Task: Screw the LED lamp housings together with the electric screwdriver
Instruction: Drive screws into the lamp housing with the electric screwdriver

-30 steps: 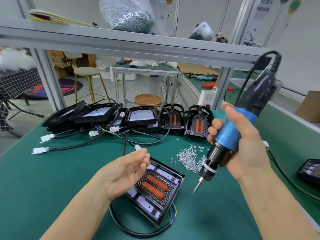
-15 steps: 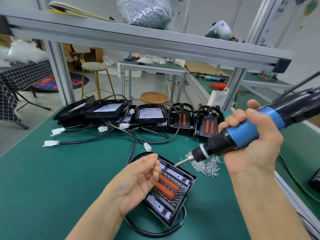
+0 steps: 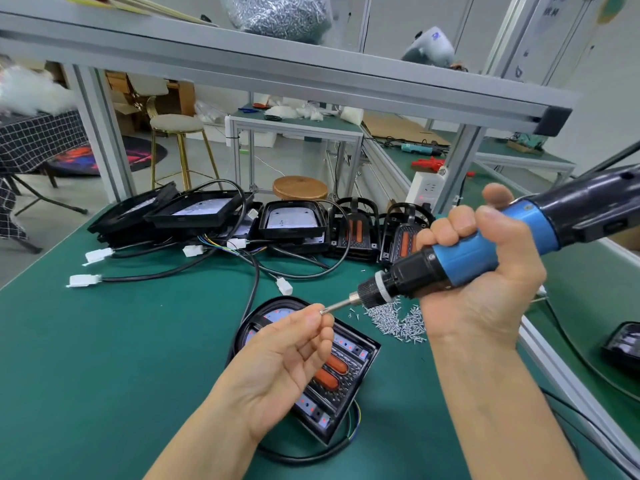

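Note:
A black LED lamp housing (image 3: 349, 375) with two orange strips lies on the green mat in front of me, its cable looped around it. My left hand (image 3: 284, 362) hovers over it, palm up, fingertips pinched at the tip of the screwdriver bit (image 3: 337, 305); a small screw seems to be held there, mostly hidden. My right hand (image 3: 485, 271) grips the blue and black electric screwdriver (image 3: 467, 254), which is tilted nearly level and points left at the left fingertips. A pile of loose silver screws (image 3: 398, 322) lies just right of the housing.
Several more black housings (image 3: 294, 223) with cables and white connectors (image 3: 80, 280) line the far side of the mat. Another housing (image 3: 623, 344) sits at the right edge. An aluminium shelf frame (image 3: 311, 77) crosses overhead, with a bag of screws (image 3: 280, 12) on it.
The screwdriver swung from pointing down to lying nearly level, and its bit came to my left fingertips. My left hand rose slightly and its fingers closed at the bit tip.

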Available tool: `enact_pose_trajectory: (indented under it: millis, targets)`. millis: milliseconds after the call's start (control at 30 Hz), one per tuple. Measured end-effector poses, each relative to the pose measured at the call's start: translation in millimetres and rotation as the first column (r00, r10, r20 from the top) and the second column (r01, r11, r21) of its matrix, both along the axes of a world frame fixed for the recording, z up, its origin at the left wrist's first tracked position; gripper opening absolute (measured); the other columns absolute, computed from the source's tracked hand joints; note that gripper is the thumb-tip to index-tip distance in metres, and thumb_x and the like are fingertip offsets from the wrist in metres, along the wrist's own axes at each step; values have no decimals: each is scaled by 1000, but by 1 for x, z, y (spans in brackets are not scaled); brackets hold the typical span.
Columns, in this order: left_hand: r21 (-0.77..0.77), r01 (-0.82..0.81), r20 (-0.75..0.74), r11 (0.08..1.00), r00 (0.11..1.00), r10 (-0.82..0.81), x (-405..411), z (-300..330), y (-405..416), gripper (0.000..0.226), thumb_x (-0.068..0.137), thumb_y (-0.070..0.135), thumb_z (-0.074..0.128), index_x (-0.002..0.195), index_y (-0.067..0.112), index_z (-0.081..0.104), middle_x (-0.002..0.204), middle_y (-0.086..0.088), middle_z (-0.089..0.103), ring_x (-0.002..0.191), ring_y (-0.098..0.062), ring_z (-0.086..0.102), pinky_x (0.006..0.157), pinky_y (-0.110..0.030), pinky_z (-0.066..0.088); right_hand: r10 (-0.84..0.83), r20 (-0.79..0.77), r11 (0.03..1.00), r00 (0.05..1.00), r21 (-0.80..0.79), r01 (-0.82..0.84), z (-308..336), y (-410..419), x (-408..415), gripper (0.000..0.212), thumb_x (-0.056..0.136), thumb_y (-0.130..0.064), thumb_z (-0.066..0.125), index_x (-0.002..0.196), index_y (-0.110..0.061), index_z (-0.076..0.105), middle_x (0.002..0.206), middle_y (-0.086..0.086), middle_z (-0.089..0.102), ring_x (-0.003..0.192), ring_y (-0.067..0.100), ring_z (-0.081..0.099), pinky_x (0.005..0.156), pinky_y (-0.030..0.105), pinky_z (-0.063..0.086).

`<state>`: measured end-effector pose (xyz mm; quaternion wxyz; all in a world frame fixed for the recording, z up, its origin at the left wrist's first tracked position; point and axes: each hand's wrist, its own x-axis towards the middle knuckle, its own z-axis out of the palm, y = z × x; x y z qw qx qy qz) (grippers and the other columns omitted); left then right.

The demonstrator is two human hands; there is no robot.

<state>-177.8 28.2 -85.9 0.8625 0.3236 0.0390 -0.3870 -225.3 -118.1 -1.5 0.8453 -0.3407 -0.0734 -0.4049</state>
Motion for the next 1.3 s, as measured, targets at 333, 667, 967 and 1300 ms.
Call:
enact_pose_trajectory:
  millis: [333, 667, 967, 1300]
  targets:
    - [71, -99, 72, 993, 993, 94, -7, -2, -7, 25, 69, 2, 64, 93, -4, 65, 71, -12, 68, 55, -14, 64, 51, -20, 55, -35, -1, 998, 999, -44, 35, -5, 1, 0, 22, 72, -7, 48, 91, -18, 49, 56, -5, 45, 48, 10, 45, 56, 22, 42]
    - [192, -296, 327, 936, 918, 223, -3, -14, -10, 14, 80, -2, 58, 91, -6, 65, 68, -11, 69, 55, -12, 63, 55, -19, 55, -40, -28, 998, 999, 42, 41, -17, 4, 22, 29, 68, 1, 50, 92, -14, 49, 53, 0, 44, 45, 13, 43, 51, 23, 38]
    - [261, -280, 409, 924, 899, 158, 6, -24, -6, 13, 83, -2, 56, 89, -4, 67, 72, -11, 71, 58, -12, 65, 56, -18, 55, -42, -97, 997, 994, 54, 47, -28, -2, 28, 30, 67, -2, 54, 94, -14, 48, 53, -2, 49, 47, 13, 47, 54, 25, 41]
    - [396, -628, 687, 670, 687, 238, 25, -29, 34, 20, 82, 16, 67, 102, 22, 67, 100, 8, 70, 81, 0, 63, 75, -19, 51, -26, -58, 993, 998, 113, 32, -26, -10, 27, 27, 67, -1, 53, 91, -14, 52, 57, 0, 45, 47, 13, 45, 53, 25, 42]
